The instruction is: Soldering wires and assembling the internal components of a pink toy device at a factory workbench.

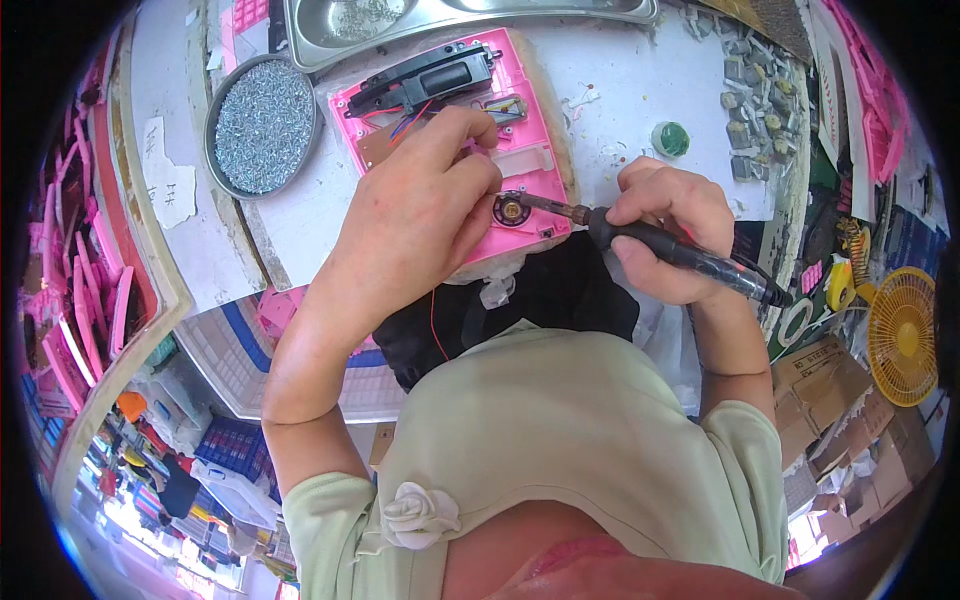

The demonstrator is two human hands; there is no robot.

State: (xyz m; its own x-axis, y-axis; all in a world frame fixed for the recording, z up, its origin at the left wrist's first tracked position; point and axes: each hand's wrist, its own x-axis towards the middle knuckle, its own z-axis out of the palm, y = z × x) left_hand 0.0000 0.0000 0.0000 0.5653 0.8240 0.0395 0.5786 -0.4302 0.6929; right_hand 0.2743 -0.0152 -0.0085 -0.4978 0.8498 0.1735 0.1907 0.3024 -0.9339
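My right hand (pixel 690 215) grips a soldering iron (pixel 715 266) by its dark handle. The iron's metal tip points left and reaches a small round speaker (pixel 512 209) set in a pink plastic housing (pixel 524 80). Over the housing, my left hand (pixel 405 215) has its fingers closed in a pinch beside the speaker; what lies between the fingertips is hidden. A black plastic module (pixel 432 82) with red and blue wires sits in the housing's far part. Below my left wrist a thin red wire (pixel 434 322) hangs over my dark-covered lap.
A round bowl (pixel 210 140) of small screws stands to the left, and a metal tray (pixel 470 16) at the far edge. Right of the housing sit a green round piece (pixel 671 139) and several small metal parts (pixel 742 105). A yellow fan (pixel 903 337) is far right.
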